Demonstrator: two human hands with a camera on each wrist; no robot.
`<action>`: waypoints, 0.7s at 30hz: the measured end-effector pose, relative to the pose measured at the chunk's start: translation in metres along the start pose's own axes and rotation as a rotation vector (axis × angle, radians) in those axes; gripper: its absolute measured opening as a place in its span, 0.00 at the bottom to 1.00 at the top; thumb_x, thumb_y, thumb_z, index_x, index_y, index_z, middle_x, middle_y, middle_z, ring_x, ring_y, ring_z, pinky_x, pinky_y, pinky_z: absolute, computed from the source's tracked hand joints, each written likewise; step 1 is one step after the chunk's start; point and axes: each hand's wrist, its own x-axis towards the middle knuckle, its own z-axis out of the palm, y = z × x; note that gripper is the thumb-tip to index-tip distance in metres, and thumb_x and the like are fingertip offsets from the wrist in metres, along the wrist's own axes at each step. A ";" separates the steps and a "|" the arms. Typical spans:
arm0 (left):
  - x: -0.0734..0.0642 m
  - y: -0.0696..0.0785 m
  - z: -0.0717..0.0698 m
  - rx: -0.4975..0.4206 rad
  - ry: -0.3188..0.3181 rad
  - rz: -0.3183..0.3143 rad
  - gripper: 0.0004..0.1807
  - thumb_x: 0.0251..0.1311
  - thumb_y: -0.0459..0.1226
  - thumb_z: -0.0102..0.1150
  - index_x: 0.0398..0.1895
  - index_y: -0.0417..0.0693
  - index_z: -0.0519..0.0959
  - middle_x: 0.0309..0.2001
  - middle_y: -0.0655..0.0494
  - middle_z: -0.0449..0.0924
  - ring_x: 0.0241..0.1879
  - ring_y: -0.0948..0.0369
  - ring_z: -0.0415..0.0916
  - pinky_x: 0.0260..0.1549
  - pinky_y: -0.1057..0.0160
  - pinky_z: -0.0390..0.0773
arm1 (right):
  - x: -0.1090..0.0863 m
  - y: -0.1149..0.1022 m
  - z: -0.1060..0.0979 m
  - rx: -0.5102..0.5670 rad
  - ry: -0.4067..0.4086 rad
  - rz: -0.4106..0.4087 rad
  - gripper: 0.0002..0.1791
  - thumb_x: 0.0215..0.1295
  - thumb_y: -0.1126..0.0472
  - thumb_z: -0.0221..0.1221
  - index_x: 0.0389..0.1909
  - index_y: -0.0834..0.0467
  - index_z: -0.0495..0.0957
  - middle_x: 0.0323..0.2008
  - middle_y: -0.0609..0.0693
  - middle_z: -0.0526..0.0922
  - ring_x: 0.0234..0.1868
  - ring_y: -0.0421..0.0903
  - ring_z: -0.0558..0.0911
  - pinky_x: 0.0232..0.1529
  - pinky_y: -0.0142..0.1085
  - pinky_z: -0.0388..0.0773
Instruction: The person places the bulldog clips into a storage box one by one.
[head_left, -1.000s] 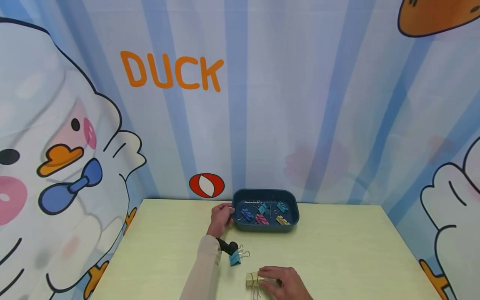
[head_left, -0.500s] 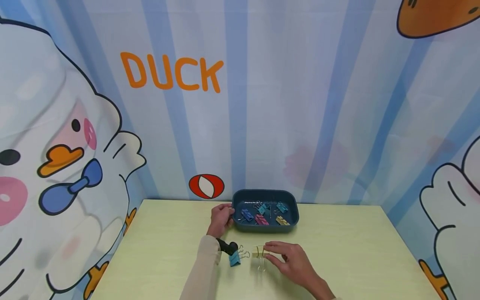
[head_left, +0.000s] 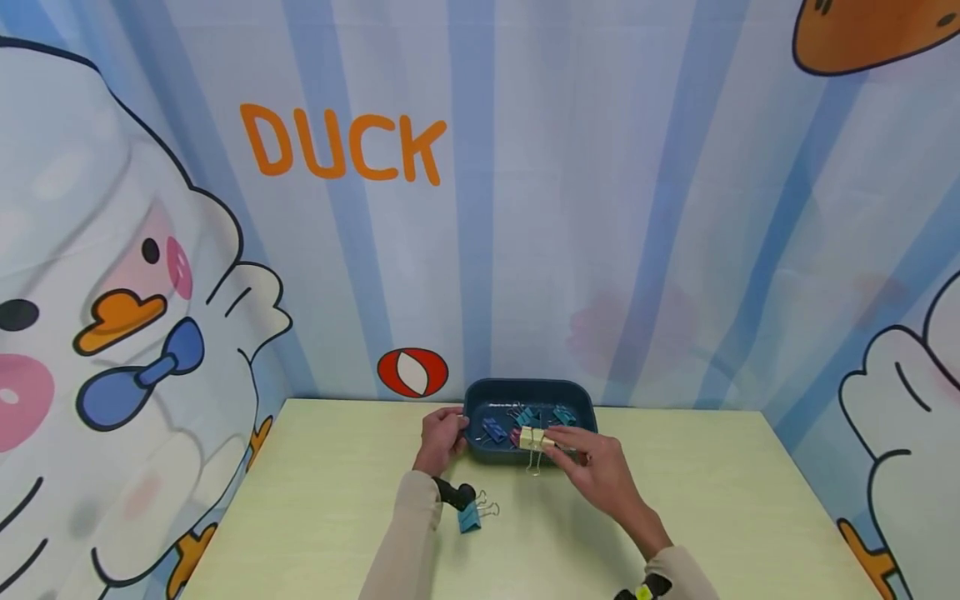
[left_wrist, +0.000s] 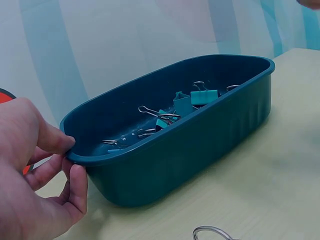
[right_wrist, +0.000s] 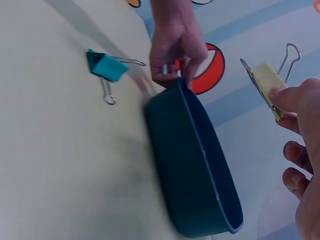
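Note:
My left hand (head_left: 441,440) pinches the left rim of a dark teal plastic bin (left_wrist: 200,135), thumb inside and fingers beneath the lip in the left wrist view. In my right hand (head_left: 600,467) a pale yellow binder clip (right_wrist: 268,80) is pinched between thumb and forefinger, its wire handles hanging down over the bin's front edge in the head view. Inside the bin lie several binder clips: a blue one (head_left: 494,429), teal ones (head_left: 564,414) and a pink one (head_left: 515,437) partly covered by the held clip. My right hand hides the bin's front right part.
A larger teal binder clip (head_left: 469,517) lies on the pale wooden table (head_left: 720,500), just right of my left wrist strap (head_left: 454,494). Behind the bin hangs a striped blue curtain (head_left: 555,250) with cartoon ducks, at the table's back edge.
From near the table's front, my right hand has carried the yellow binder clip forward and up to the bin's front rim. My left hand and the bin have stayed put.

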 end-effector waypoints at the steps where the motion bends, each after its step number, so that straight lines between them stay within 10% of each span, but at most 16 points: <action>1: 0.000 0.000 0.000 0.000 0.000 0.000 0.19 0.69 0.29 0.56 0.62 0.33 0.78 0.44 0.37 0.81 0.28 0.57 0.71 0.28 0.64 0.73 | 0.004 0.002 -0.001 -0.005 0.018 -0.010 0.15 0.62 0.62 0.72 0.50 0.56 0.90 0.49 0.54 0.89 0.16 0.30 0.61 0.18 0.29 0.60; 14: -0.002 0.003 0.001 0.003 0.018 -0.005 0.19 0.70 0.29 0.56 0.62 0.35 0.79 0.43 0.39 0.81 0.28 0.58 0.71 0.28 0.66 0.74 | 0.039 0.030 -0.009 -0.121 0.102 0.111 0.16 0.64 0.60 0.71 0.53 0.55 0.89 0.43 0.53 0.90 0.16 0.36 0.62 0.22 0.35 0.59; 21: -0.002 0.001 0.000 -0.008 0.010 0.003 0.18 0.70 0.29 0.56 0.61 0.34 0.79 0.42 0.41 0.81 0.28 0.58 0.71 0.28 0.65 0.73 | 0.039 0.039 -0.001 -0.147 0.099 0.175 0.15 0.65 0.58 0.71 0.51 0.54 0.90 0.20 0.46 0.78 0.17 0.40 0.65 0.24 0.38 0.61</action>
